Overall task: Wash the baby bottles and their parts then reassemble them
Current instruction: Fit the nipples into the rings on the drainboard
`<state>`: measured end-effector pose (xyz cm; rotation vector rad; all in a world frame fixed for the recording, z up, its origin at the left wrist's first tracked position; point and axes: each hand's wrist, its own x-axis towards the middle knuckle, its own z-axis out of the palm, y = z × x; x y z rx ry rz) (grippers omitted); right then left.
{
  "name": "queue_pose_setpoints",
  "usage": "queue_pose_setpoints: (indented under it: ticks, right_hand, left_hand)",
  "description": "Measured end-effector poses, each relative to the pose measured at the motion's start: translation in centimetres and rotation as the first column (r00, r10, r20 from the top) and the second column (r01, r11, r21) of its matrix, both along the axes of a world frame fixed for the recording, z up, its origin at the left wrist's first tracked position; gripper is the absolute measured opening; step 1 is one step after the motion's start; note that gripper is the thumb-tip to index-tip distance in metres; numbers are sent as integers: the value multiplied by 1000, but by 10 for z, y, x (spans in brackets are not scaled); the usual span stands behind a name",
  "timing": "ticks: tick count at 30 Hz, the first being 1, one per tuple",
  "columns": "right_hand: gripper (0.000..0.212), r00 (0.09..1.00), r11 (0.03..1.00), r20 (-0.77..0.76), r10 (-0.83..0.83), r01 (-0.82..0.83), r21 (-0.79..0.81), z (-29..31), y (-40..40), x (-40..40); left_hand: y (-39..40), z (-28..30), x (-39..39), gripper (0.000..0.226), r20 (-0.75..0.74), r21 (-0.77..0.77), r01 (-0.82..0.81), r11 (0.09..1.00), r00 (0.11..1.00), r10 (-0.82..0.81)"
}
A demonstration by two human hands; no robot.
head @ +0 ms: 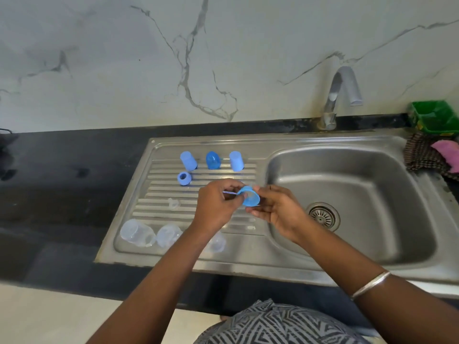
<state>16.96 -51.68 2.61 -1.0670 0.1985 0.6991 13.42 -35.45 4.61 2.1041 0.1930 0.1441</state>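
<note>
Both hands meet over the drainboard (159, 194): the right hand (278, 209) cradles a blue screw ring (250, 196) between thumb and curled fingers, while the left hand (218, 204) pinches what looks like a thin, pale strip (231, 192) at the ring's rim, possibly a seal or a teat's edge; it is too small to tell. From the head camera, the only view, the ring sits just above the board's ribs, near the edge of the sink basin (347, 184), which lies at 3 o'clock from the hands. At 11 to 12 o'clock from the hands, three blue caps (212, 160) stand in a row, with a second ring (184, 178) just below the leftmost. A clear teat (173, 204) lies at 9 o'clock. At 7 o'clock, clear bottles (136, 233) rest on their sides, another partly hidden under the left forearm. The tap (340, 95) at 1 o'clock is not running and the basin looks drained, with a green tub (434, 115) and cloths (427, 155) beyond it at 2 o'clock. Judging by the parts laid out apart on the board, washing appears finished and reassembly has barely begun: no bottle yet carries a ring, teat or cap, so nearly all the fitting remains.
</note>
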Motion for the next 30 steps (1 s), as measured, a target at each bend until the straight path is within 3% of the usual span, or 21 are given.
queue_pose_setpoints:
  ticks: [3, 6, 8, 10, 11, 14, 19, 25, 30]
  right_hand:
    - [11, 1000, 999, 7, 21, -21, -29, 0, 34, 4]
    - [22, 999, 998, 37, 25, -23, -50, -3, 65, 12]
    - [22, 977, 959, 203, 58, 2, -285, -6, 85, 19]
    - [24, 839, 735, 459, 293, 109, -669, -13, 100, 30]
    - [30, 734, 608, 506, 453, 161, -777, -17, 107, 35]
    - [39, 485, 396, 429, 762, 176, -901, -24, 132, 49]
    - [31, 268, 21, 108, 958, 307, -951, -35, 163, 58]
    - [26, 191, -133, -67, 979, 362, -923, -47, 174, 57]
    - [29, 268, -149, -68, 961, 294, -944, -50, 179, 59]
  left_hand:
    - [37, 5, 3, 20, -35, -36, 44, 998, 998, -45]
    - [75, 7, 8, 33, -110, -65, 119, 991, 986, -126]
    - [103, 7, 15, 41, -105, -14, 89, 996, 990, -90]
    - [132, 5, 26, 41, -67, 81, 15, 997, 998, -10]
    - [144, 3, 32, 37, -68, 112, -1, 994, 998, 9]
    - [182, -2, 52, 24, -118, 204, 51, 978, 993, -27]
    - [221, -18, 76, 28, -240, 381, 202, 902, 964, -115]
    - [239, -42, 91, 38, -350, 445, 395, 804, 903, -250]
    - [251, -61, 105, 36, -356, 491, 467, 736, 878, -320]
